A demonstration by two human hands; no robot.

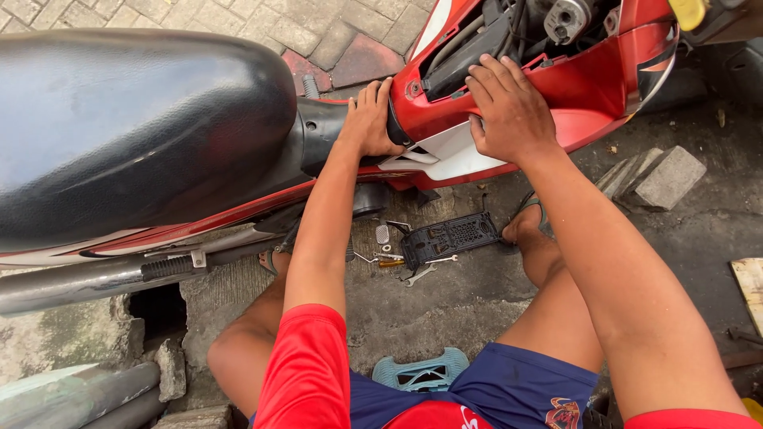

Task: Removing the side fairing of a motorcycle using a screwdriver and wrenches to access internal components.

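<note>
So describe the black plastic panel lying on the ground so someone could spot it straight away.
Start at the red motorbike and drop to the concrete under it, between the person's legs. The black panel lies flat there among small spanners. It alone is broad, rectangular and gridded.

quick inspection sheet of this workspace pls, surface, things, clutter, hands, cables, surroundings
surface: rough grey concrete ground, stained.
job's things: red plastic side panel of a motorbike, engine bay open above it; white lower trim.
clutter: black perforated plastic cover, silver wrenches, light blue low stool, grey stone blocks.
hands: left hand grips the panel's rear edge; right hand presses on its top edge.
cables: black hoses inside the bay.
surroundings: black seat, paving bricks.
</note>
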